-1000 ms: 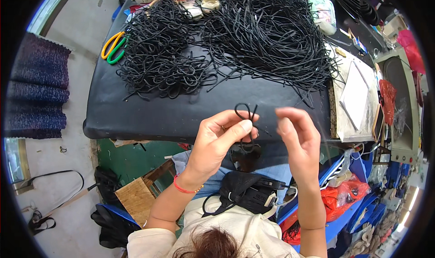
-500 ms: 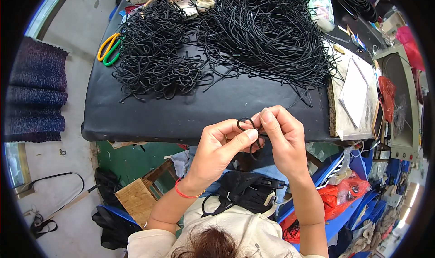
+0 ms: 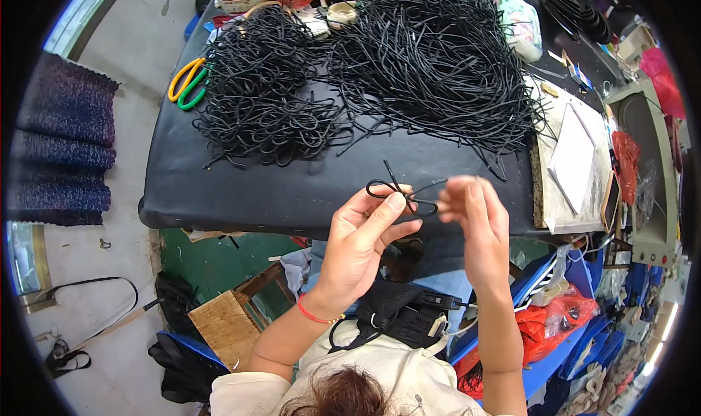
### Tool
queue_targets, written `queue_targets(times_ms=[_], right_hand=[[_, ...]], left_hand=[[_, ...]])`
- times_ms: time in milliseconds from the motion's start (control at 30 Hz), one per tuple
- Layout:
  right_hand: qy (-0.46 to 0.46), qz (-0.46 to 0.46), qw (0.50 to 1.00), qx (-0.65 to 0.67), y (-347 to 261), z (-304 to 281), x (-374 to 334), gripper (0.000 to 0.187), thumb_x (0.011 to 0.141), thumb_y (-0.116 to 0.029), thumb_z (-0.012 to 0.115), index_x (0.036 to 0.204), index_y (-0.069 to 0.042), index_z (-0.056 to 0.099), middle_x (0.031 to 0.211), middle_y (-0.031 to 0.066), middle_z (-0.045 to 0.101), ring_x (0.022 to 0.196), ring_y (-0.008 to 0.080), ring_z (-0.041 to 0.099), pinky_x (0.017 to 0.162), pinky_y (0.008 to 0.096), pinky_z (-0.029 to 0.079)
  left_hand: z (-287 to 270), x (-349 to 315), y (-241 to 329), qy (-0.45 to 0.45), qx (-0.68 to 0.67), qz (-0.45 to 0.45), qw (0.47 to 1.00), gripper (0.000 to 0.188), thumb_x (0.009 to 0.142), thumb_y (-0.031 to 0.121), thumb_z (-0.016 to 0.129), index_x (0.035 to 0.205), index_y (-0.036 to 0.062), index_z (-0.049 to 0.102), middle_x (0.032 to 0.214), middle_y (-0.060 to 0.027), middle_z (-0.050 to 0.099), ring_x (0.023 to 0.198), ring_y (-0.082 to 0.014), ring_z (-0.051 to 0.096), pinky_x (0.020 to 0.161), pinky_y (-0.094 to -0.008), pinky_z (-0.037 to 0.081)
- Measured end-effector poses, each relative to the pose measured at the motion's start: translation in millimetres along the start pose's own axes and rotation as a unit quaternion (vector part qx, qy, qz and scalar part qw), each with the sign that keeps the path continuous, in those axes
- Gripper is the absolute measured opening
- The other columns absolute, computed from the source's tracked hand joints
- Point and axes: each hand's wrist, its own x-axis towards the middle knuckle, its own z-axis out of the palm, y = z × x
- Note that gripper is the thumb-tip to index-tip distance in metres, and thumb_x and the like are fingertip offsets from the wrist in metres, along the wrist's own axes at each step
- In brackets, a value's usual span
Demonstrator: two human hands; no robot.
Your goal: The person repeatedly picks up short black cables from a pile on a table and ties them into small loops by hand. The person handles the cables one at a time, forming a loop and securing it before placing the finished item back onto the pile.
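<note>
Between the thumb and fingers of my left hand (image 3: pixel 361 237) is a thin black cord (image 3: pixel 426 212), pinched at its middle. It is tied in a bow shape, with a loop to each side and loose ends sticking out. Just to the right, my right hand (image 3: pixel 482 226) is off the knot, its fingers loosely apart and blurred at the tips. One cord end reaches close to those fingertips; whether they touch it is not clear. Beyond my hands, a pile of looped black cords (image 3: pixel 270 117) lies on the black-covered table (image 3: pixel 241 193).
A larger heap of straight black cords (image 3: pixel 438 66) lies at the back. Scissors with yellow and green handles (image 3: pixel 191 87) rest at the table's left. A stone-edged board with white sheets (image 3: pixel 573 160) is on the right. Below stand a wooden stool (image 3: pixel 221 325) and red plastic bags (image 3: pixel 551 321).
My right hand has come away from the cord and moved slightly right. The bow, with its two loops and loose ends, now shows more fully in my left hand.
</note>
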Motion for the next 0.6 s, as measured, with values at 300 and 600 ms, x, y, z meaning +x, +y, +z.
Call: queue_targets(times_ms=[300,600], right_hand=[[-0.052,-0.019,0.998,0.013,8,7,-6,0.017,0.088,-0.015,0.057,0.079,0.000,0.058,0.075,-0.0014,0.056,0.064,0.0016,0.047,0.057,0.0179,0.039],[-0.033,-0.070,0.995,-0.064,13,3,-7,0.020,0.085,-0.014,0.061,0.072,0.000,0.056,0.065,-0.0002,0.050,0.057,0.0042,0.044,0.052,0.0207,0.036]], left_hand=[[3,-5,-8,-0.042,0.139,-0.022,0.989,0.014,0.087,0.009,0.057,0.097,-0.0015,0.056,0.087,-0.0087,0.062,0.077,-0.0135,0.062,0.069,-0.0256,0.054],[2,-2,2,-0.112,0.264,-0.095,0.953,0.017,0.088,0.014,0.059,0.097,-0.0001,0.061,0.074,0.0011,0.057,0.061,-0.0035,0.050,0.055,-0.0184,0.042]])
